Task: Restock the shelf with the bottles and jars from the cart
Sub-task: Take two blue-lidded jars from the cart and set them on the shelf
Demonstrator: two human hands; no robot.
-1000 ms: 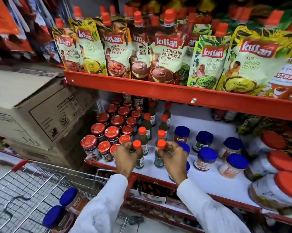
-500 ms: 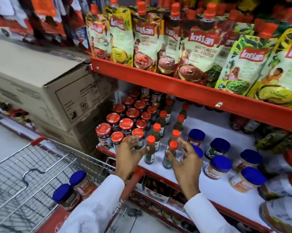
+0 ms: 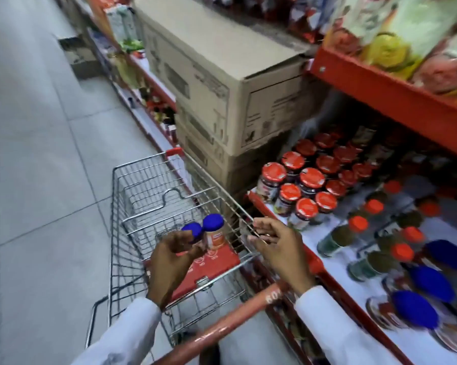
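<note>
A wire shopping cart [image 3: 132, 196] stands at lower left with two blue-lidded jars [image 3: 213, 230] on its red child-seat flap. My left hand [image 3: 173, 262] hovers over the cart just in front of the jars, fingers apart and curled, holding nothing. My right hand [image 3: 277, 246] is above the cart's right rim, open and empty. The white shelf [image 3: 335, 270] to the right carries red-lidded jars [image 3: 301, 185], small orange-capped bottles [image 3: 359, 227] and blue-lidded jars [image 3: 430, 283], blurred by motion.
Stacked cardboard boxes [image 3: 222, 83] sit beside the shelf, behind the cart. A red upper shelf [image 3: 395, 93] with pouches overhangs at top right. The cart's red handle [image 3: 230, 320] crosses below my wrists. Grey tiled floor [image 3: 43, 154] lies to the left.
Both hands let go of the orange-capped bottles on the shelf and pulled back left over the cart. The view swung left and down toward the cart.
</note>
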